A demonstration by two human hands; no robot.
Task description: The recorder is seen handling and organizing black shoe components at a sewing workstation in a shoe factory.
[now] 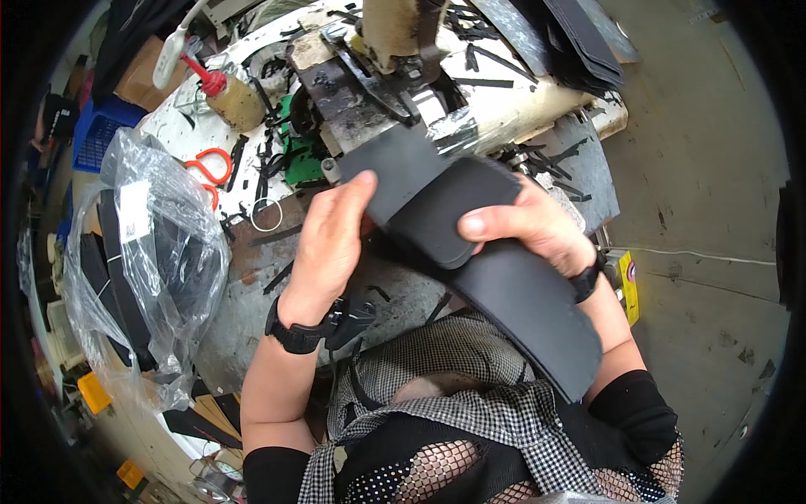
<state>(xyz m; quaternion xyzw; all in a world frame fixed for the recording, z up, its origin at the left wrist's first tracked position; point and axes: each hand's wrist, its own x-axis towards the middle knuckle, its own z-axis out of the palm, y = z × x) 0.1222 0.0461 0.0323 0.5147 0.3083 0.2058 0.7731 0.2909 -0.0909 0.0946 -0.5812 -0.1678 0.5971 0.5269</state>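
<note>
Both hands hold a long black leather-like piece (525,294) in front of the machine, with one rounded flap (453,210) folded over it. My right hand (541,223) grips the fold, thumb pressed on top and fingers hidden beneath. A flat dark grey section (395,168) sticks out toward the machine. At its left edge is my left hand (327,244), closed with the thumb along the edge; its other fingertips are partly hidden. The long tail of the piece hangs over my right forearm toward my lap.
Beyond my hands stands a sewing-type machine (382,63) among black scraps. Orange-handled scissors (210,168) and a red-capped bottle (227,97) lie to the left. A clear plastic bag (159,269) of black pieces sits at the left edge; stacked black panels (579,46) lie far right.
</note>
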